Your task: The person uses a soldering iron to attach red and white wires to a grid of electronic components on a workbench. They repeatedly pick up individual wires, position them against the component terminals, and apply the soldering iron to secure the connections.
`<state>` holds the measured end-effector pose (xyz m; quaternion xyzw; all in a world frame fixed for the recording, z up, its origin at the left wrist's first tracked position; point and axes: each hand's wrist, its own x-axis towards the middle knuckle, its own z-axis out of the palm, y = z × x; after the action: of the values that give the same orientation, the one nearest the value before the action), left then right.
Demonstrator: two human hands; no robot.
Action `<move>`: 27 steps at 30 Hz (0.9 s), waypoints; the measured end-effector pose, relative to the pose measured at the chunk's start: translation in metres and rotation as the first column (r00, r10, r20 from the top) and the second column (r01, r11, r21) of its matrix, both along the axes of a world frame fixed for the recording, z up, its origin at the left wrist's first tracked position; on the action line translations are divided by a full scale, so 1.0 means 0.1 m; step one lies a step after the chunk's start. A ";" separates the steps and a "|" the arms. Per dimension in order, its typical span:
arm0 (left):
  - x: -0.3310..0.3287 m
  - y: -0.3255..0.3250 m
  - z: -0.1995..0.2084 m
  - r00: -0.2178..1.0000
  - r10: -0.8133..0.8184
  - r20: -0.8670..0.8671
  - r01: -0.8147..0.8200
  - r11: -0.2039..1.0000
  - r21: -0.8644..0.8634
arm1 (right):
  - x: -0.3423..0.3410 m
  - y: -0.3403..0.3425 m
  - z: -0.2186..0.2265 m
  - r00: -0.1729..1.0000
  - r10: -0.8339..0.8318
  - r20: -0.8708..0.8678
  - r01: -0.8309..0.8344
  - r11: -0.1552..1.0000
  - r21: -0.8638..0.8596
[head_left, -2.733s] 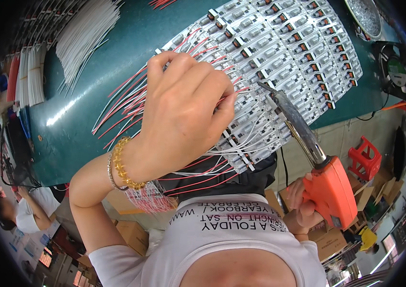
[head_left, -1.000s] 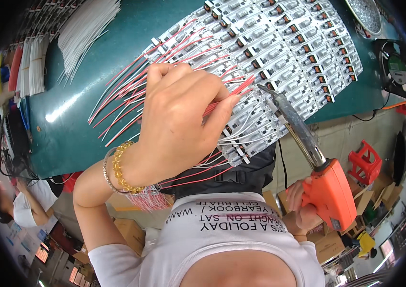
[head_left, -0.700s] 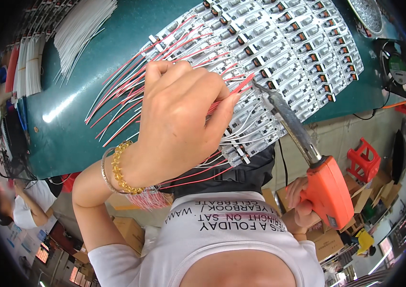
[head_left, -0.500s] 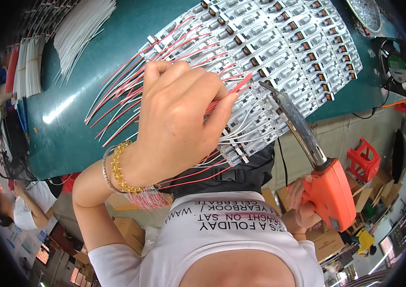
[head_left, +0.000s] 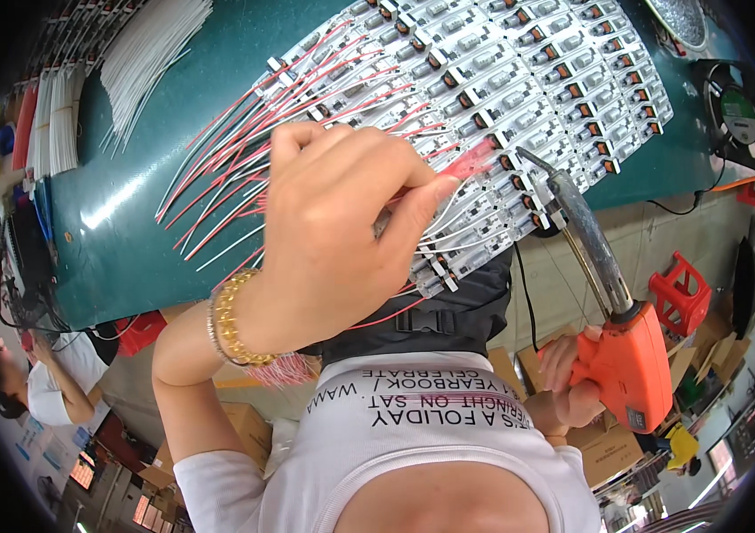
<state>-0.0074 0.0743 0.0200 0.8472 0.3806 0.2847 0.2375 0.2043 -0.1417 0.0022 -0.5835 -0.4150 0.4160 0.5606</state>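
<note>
A panel of small circuit boards (head_left: 544,102) lies across the green worktop, with rows of black-and-orange parts. Between thumb and index finger, my left hand (head_left: 328,226) pinches several red wires (head_left: 473,160) above the panel; their ends are blurred. My right hand (head_left: 573,386) is wrapped round the handle of an orange soldering gun (head_left: 633,369). Its dark tip points at the panel, just right of the red wire ends; I cannot tell whether it touches. Red and white wires (head_left: 239,164) fan out leftward from the panel's left part, partly behind my left hand.
A bundle of white wires (head_left: 151,67) lies at the far left of the green worktop (head_left: 119,258). A small black fan (head_left: 735,115) and a metal dish (head_left: 684,22) are at the far right. Red stools (head_left: 679,293) and cardboard boxes (head_left: 608,453) stand below; a person (head_left: 53,382) is at the left.
My left hand has shifted a little to the right with the red wires. The soldering gun's tip has also moved right along the panel, and its body has tilted slightly.
</note>
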 end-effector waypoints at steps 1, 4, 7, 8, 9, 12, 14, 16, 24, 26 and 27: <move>0.02 -0.03 -0.04 1.000 0.020 -0.012 -0.019 0.999 0.027 | 0.02 -0.05 0.00 1.000 0.000 0.030 0.000 1.000 -0.013; 0.06 -0.08 -0.11 0.999 0.043 -0.004 -0.043 0.996 0.073 | 0.07 -0.15 -0.02 0.993 0.017 0.118 -0.011 0.999 -0.049; 0.08 -0.08 -0.12 0.999 0.038 -0.015 -0.036 0.995 0.091 | 0.07 -0.23 -0.03 0.968 0.025 0.248 0.007 0.992 -0.127; 0.07 -0.08 -0.12 0.999 0.040 -0.016 -0.038 0.995 0.088 | 0.06 -0.26 -0.04 0.957 0.025 0.290 0.025 0.986 -0.167; 0.06 -0.09 -0.12 0.999 0.042 -0.018 -0.040 0.996 0.085 | 0.07 -0.28 -0.03 0.944 0.020 0.328 0.057 0.973 -0.222; 0.07 -0.07 -0.12 0.999 0.031 -0.005 -0.031 0.997 0.069 | 0.08 -0.31 0.01 0.951 0.044 0.307 0.058 0.947 -0.315; 0.08 -0.07 -0.11 1.000 0.027 -0.010 -0.026 0.997 0.076 | 0.09 -0.36 0.00 0.946 0.059 0.319 0.066 0.928 -0.368; 0.08 -0.07 -0.11 0.999 0.029 -0.016 -0.027 0.997 0.079 | 0.11 -0.40 0.02 0.923 0.080 0.376 0.096 0.899 -0.427; 0.03 -0.10 -0.10 0.998 0.057 -0.030 -0.054 0.995 0.082 | 0.28 -0.38 -0.01 0.915 0.242 0.323 -0.096 0.907 -0.410; 0.06 -0.08 -0.11 0.999 0.035 -0.017 -0.034 0.995 0.089 | 0.23 -0.37 0.03 0.930 0.222 0.293 -0.094 0.913 -0.396; 0.07 -0.07 -0.11 1.000 0.026 -0.011 -0.025 0.995 0.093 | 0.17 -0.37 0.04 0.932 0.170 0.321 -0.035 0.922 -0.385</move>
<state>-0.0001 0.0671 0.0087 0.8542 0.3791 0.2996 0.1919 0.2217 -0.1788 0.0059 -0.7208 -0.4513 0.4065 0.3341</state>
